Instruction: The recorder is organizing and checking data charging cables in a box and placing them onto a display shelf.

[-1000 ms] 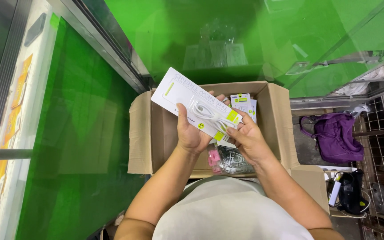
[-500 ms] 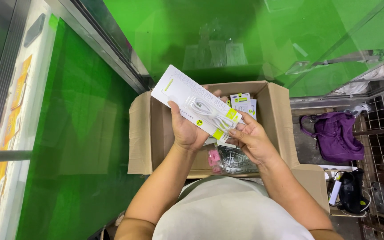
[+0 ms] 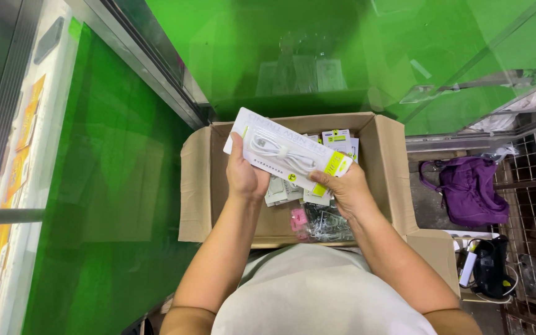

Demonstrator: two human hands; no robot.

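Cable pack (image 3: 286,156) sits above the box (image 3: 392,180), and we hold it with both hands. Our left hand (image 3: 246,177) grips one end, our right hand (image 3: 342,189) pinches the other. A loose pinch could let it tip and fall into the box.

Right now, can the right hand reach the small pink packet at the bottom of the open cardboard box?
Probably not yet: the right hand holds the white cable package with the left hand. The pink packet lies uncovered just below.
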